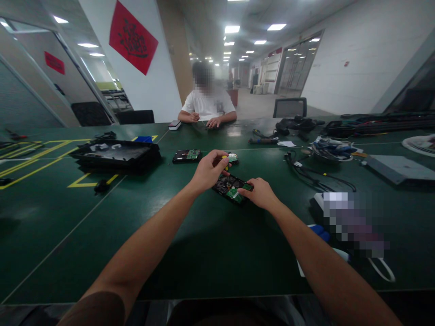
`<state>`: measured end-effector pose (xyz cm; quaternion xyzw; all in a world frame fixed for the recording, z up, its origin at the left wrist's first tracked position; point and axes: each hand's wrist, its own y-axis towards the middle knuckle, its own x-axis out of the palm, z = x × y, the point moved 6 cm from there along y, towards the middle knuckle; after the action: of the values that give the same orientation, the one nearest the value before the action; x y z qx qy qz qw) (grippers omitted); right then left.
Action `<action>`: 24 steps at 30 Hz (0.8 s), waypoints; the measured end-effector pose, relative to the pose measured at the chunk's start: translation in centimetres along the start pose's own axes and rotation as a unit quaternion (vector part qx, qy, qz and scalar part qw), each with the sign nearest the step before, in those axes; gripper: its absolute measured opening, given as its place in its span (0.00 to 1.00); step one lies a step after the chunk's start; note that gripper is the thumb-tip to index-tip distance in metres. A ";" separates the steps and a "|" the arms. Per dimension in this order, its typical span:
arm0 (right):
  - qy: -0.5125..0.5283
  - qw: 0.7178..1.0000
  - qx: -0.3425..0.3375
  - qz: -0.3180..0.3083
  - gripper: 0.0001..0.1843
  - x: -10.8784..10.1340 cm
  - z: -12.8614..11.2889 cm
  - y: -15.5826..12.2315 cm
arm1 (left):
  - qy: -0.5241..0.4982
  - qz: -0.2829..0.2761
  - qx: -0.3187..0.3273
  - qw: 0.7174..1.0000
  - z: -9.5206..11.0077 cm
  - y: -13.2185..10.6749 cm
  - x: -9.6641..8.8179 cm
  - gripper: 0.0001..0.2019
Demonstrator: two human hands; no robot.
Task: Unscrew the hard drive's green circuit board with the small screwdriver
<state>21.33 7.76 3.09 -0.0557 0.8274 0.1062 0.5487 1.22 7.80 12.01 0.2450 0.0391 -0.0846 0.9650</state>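
work seems unfinished: the black device (222,186) shows bare green board (234,195) — left grip (210,170) pinches yellow tool (226,167) near its far edge, right grip (260,194) grasps its right side.

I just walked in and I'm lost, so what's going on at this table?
The person's left hand pinches something yellow, perhaps a tool handle, over the far side of a black device with a green circuit board. The right hand holds the device's near right edge. Another device lies farther left. A co-worker sits opposite.
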 end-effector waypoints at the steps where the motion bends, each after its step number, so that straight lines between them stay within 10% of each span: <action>1: 0.004 1.000 0.003 0.001 0.30 0.0 0.1 0.0 | -0.001 0.000 0.000 1.000 0.0 0.0 0.0 0.14; 24: 0.031 0.999 0.007 0.005 0.30 -0.2 0.0 -0.2 | 0.018 -0.015 -0.003 1.000 -0.1 0.0 0.2 0.14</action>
<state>21.50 7.52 3.27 -0.0508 0.8449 0.1013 0.5228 1.39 7.86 11.90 0.2429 0.0601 -0.0950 0.9635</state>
